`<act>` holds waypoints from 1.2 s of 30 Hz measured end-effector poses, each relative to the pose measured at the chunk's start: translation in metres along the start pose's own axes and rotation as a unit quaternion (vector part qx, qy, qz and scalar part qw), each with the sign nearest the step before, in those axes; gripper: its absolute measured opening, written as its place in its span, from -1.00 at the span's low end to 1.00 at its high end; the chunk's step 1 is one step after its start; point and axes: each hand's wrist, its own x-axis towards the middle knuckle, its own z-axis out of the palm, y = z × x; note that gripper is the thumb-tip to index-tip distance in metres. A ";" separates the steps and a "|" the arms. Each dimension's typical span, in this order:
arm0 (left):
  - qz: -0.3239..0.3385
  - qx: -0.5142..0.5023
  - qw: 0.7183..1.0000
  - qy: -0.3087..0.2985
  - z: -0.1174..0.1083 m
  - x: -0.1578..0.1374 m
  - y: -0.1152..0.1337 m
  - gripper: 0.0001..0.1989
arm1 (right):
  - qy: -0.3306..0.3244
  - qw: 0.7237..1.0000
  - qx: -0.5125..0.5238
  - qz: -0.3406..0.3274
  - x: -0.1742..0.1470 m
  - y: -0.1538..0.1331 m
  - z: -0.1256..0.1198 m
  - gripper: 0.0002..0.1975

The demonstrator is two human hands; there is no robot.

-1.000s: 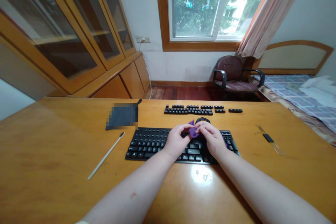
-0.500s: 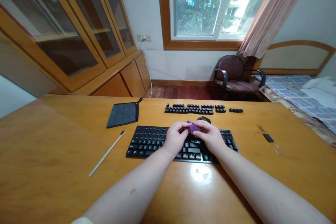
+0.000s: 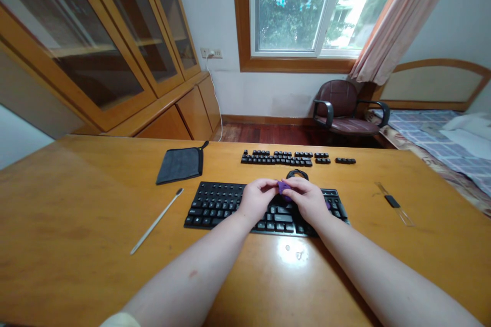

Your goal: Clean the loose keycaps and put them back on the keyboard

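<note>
Both hands are held over the black keyboard [image 3: 218, 203], pinching one small lump of soft purple putty [image 3: 284, 187] between them. My left hand [image 3: 257, 198] grips its left side with thumb and forefinger. On its right side, the fingers of my right hand [image 3: 307, 195] are closed on the same lump. The keyboard's upper rows show bare stems without keycaps, while its lower rows still carry caps. A coiled black cable [image 3: 297, 172] lies just behind my fingers. My hands and forearms hide the middle of the keyboard. A purple speck shows by my right wrist.
Loose keycaps [image 3: 276, 159] stand in rows near the desk's far edge. Left of the keyboard lie a dark zip pouch [image 3: 180, 164] and a toothbrush [image 3: 156, 222]. A wire keycap puller [image 3: 392, 202] rests at the right. Beyond the desk [image 3: 88, 204] is an office chair [image 3: 339, 104].
The purple putty has changed shape slightly between my fingers, now more folded together. My hands stay in nearly the same place. The view has shifted a little.
</note>
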 end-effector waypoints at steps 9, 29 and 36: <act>0.006 -0.001 1.000 -0.010 0.001 0.000 0.001 -0.86 | 0.014 0.999 -0.045 -0.015 -0.001 -0.007 0.000 -0.87; 0.013 0.049 0.999 -0.011 0.002 0.000 0.001 -0.83 | 0.060 0.991 0.048 0.109 -0.001 -0.005 0.005 -0.73; 0.030 0.049 0.998 -0.021 0.001 0.000 -0.002 -0.84 | 0.066 0.985 0.143 0.063 0.000 0.000 0.007 -0.62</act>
